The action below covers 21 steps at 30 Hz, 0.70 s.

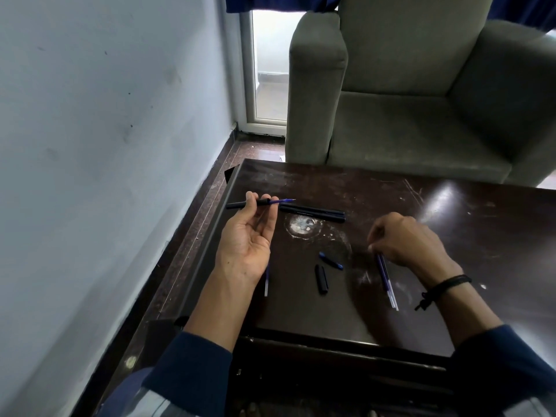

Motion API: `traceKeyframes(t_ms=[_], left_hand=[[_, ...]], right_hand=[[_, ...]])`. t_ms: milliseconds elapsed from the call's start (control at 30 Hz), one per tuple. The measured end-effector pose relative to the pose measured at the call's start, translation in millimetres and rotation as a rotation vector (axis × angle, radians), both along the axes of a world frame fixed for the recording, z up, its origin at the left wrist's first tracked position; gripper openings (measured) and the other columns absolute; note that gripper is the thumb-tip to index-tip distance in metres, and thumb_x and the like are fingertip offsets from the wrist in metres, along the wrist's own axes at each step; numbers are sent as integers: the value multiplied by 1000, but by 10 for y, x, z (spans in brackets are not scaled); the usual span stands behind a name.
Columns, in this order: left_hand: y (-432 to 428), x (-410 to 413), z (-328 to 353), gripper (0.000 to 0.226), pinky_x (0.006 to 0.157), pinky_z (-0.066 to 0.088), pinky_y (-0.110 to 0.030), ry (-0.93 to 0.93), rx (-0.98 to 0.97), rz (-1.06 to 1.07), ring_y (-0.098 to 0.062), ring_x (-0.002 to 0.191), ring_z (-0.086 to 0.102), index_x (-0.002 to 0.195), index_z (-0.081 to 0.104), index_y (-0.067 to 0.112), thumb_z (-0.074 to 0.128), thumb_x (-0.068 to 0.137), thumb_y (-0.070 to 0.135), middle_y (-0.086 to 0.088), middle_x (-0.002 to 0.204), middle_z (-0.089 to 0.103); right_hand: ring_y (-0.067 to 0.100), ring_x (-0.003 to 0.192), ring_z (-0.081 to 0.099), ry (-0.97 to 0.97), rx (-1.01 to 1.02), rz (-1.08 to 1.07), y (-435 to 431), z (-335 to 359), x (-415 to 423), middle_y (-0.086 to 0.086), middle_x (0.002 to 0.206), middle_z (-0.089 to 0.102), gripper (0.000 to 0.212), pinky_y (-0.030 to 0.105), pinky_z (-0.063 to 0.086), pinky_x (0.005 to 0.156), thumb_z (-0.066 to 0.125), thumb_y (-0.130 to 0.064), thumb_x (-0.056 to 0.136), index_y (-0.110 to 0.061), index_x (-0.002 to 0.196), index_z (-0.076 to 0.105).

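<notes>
The pen barrel (261, 201) is pinched in the fingertips of the left hand (248, 239) above the far-left tabletop (421, 206). Its long axis runs left to right, with the blue refill tip (284, 201) pointing right. The loose caps (321, 279) lie nearer and right of that grip, closer to the right hand (409, 239). That hand curls over the spare refills (386, 278), but whether it holds them cannot be told.

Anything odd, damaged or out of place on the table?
Table is worn: white ring stain left of centre, scratches at the far right. Pens are in pieces: two caps and loose refills lie scattered, and the pen in the left hand has its refill sticking out.
</notes>
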<state>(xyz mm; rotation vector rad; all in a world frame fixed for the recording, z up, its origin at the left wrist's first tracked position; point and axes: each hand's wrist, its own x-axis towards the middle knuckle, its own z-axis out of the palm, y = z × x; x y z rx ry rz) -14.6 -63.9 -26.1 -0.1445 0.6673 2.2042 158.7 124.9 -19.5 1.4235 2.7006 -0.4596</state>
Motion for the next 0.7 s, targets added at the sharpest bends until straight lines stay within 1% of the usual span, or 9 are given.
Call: traceKeyframes(t_ms=[100,167,267,333,400,500,700], left_hand=[[4,4,-3,10,68,63,-26,-3,-3,-5,-20,78,76,91,69,4,64,95,11,-10,83,73],[8,10,-4,10,69,63,-27,-5,-10,-9,-20,78,77,90,69,4,64,96,11,-11,83,73],[14,15,-12,10,71,63,-27,-1,-17,-19,-21,81,76,92,69,3,65,95,12,-11,86,73],[20,24,-17,10,73,63,-27,5,-22,-23,-21,82,76,93,69,3,65,95,12,-12,87,73],[27,37,-21,10,73,63,-28,10,-26,-30,-22,82,76,93,68,3,66,95,12,-12,88,73],[37,55,-29,10,71,63,-27,22,-32,-42,-22,83,76,92,68,3,65,95,12,-13,89,72],[55,89,-33,9,70,63,-26,32,-54,-54,-22,83,76,94,68,3,66,95,12,-13,90,73]], right_hand=[[23,88,68,5,21,-58,116,39,91,-3,93,72,14,31,49,74,79,-24,83,-32,81,68],[25,86,68,9,24,-84,184,76,151,-1,90,71,16,31,49,74,81,-24,81,-32,77,67],[20,78,67,16,19,-102,254,95,225,-2,86,71,18,32,52,73,82,-25,81,-32,74,67],[18,77,67,19,3,-99,273,69,248,-2,86,72,18,33,55,74,83,-24,79,-32,73,67],[19,79,68,-1,-26,-86,253,46,253,-3,87,71,19,34,57,76,82,-23,79,-33,74,67],[22,87,68,-20,-42,-64,228,43,265,-3,90,71,19,40,59,84,82,-22,80,-33,73,68],[20,86,68,-24,-20,-53,236,92,384,-4,90,72,20,37,58,83,82,-21,81,-34,73,67]])
